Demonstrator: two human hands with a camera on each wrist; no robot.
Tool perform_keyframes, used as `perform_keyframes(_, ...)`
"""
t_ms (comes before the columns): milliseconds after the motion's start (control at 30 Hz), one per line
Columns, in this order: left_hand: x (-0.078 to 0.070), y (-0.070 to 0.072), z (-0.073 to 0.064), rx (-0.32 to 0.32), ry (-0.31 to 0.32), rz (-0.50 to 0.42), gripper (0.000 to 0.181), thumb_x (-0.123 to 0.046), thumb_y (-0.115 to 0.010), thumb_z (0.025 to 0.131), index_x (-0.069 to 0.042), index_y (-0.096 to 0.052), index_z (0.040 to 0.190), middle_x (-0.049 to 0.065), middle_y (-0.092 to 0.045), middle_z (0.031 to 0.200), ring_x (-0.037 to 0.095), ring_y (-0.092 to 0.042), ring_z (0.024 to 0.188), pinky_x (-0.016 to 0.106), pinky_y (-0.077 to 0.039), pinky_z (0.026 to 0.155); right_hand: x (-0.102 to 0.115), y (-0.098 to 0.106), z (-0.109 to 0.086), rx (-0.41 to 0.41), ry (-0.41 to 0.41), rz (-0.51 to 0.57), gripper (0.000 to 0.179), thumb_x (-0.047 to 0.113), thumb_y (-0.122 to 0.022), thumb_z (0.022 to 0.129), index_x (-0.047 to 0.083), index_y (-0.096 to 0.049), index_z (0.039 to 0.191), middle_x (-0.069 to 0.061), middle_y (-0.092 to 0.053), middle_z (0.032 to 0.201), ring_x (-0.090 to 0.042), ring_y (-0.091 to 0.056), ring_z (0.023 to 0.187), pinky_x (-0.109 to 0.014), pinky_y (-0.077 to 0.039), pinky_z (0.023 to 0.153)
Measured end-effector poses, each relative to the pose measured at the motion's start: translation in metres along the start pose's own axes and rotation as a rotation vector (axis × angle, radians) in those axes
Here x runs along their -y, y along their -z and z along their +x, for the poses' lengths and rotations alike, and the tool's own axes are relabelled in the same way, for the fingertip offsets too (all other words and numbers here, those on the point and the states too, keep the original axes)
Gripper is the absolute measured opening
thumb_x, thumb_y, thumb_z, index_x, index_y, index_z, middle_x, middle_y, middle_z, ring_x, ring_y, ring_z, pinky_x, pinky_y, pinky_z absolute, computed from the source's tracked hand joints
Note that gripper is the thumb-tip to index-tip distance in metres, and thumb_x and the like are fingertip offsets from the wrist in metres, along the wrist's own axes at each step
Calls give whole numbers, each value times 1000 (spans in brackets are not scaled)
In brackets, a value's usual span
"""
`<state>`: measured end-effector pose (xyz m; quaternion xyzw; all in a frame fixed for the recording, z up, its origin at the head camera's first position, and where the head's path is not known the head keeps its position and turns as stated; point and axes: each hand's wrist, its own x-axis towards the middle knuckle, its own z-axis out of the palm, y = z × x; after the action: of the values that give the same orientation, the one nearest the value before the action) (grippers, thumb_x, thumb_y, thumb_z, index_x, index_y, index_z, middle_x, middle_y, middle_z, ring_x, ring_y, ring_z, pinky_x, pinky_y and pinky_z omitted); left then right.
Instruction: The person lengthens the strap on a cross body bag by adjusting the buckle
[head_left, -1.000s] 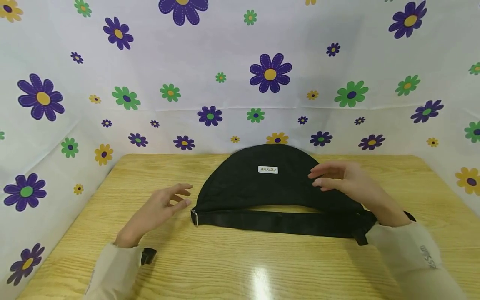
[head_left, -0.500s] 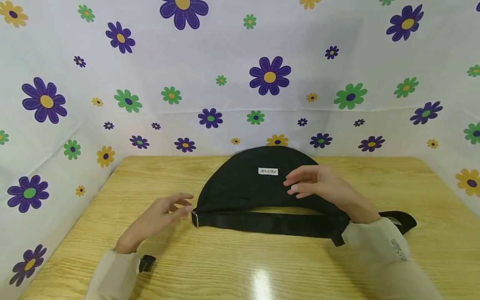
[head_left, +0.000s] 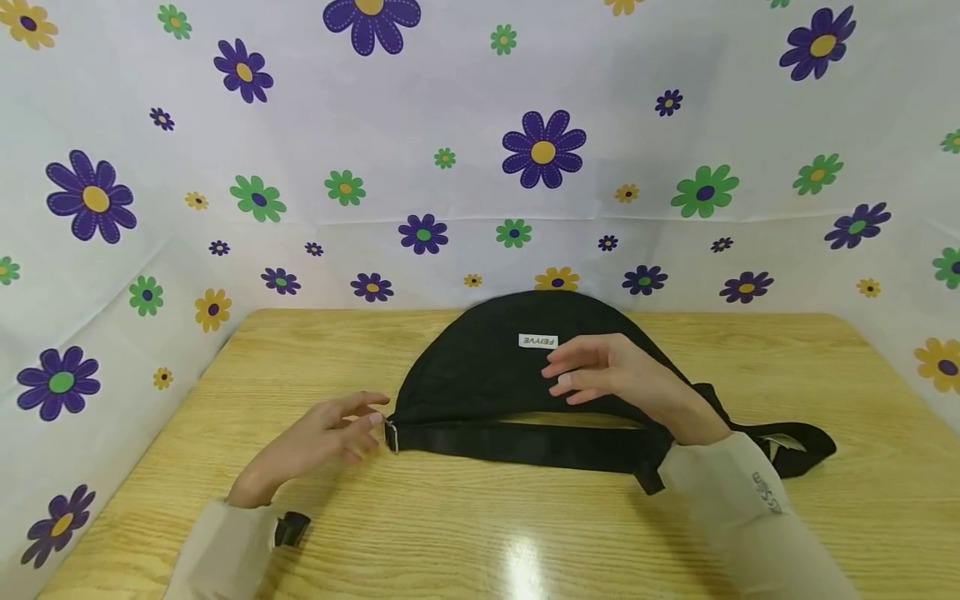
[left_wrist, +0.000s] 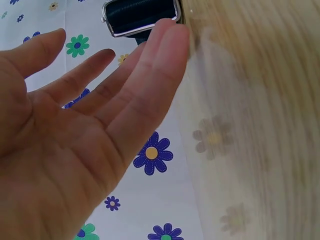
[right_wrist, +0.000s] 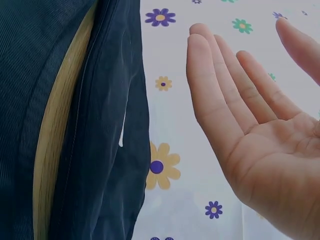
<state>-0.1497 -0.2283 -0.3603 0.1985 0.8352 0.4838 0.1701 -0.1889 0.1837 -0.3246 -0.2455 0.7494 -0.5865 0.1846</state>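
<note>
Black bag (head_left: 480,367) lies flat on table (head_left: 412,533), its loose strap loop (head_left: 813,442) a possible snag

Holding nothing, its fingers spread and gently bent, a person's left hand (head_left: 322,429) is poised just beside the metal buckle (head_left: 392,436); a careless nudge there could twist the buckle, though whether fingertips already touch it cannot be told. The right hand (head_left: 622,375), likewise empty and loosely spread, hangs over the cloth while its sleeve (head_left: 735,492) crosses the line of the front strap (head_left: 517,444). Should the cuff catch that strap, the bag would probably skew, since no hand pins it down; a pull from one side could bunch the soft fabric.

Both palms turn inward, thumbs held apart from the fingers. The forearms slant in from the near corners, the right reaching farther across, its fingers near the white label (head_left: 537,341).

Beyond the hands, the bag occupies the table's far half, its rounded edge toward a flowered backdrop (head_left: 420,83), its lettering upside down, the loop spread past the right forearm.
</note>
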Motion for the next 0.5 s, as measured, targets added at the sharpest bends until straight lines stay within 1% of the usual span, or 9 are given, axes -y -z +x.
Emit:
perform_keyframes(100, 1, 0, 0, 15, 21, -16, 52, -23, -50, 109, 12, -39, 147, 30, -59, 127, 30, -70, 93, 37, -60, 72, 0, -2, 3, 9, -7, 17, 39, 1, -63, 98, -18, -52, 131, -31, -64, 123, -29, -72, 101, -42, -58, 84)
perform_keyframes(267, 2, 0, 0, 36, 34, -32, 51, -22, -45, 111, 12, -37, 148, 34, -54, 132, 33, -70, 96, 38, -60, 72, -1, -6, 7, 38, -10, 48, 38, -5, -60, 98, -18, -51, 132, -31, -64, 123, -32, -71, 103, -43, -57, 85)
perform_keyframes(500, 4, -1, 1, 56, 60, -95, 50, -16, -46, 110, 12, -35, 149, 32, -52, 133, 35, -68, 101, 40, -60, 74, -3, -13, 16, 61, -23, 74, 36, -11, -52, 99, -21, -47, 134, -32, -62, 125, -34, -70, 105, -43, -57, 87)
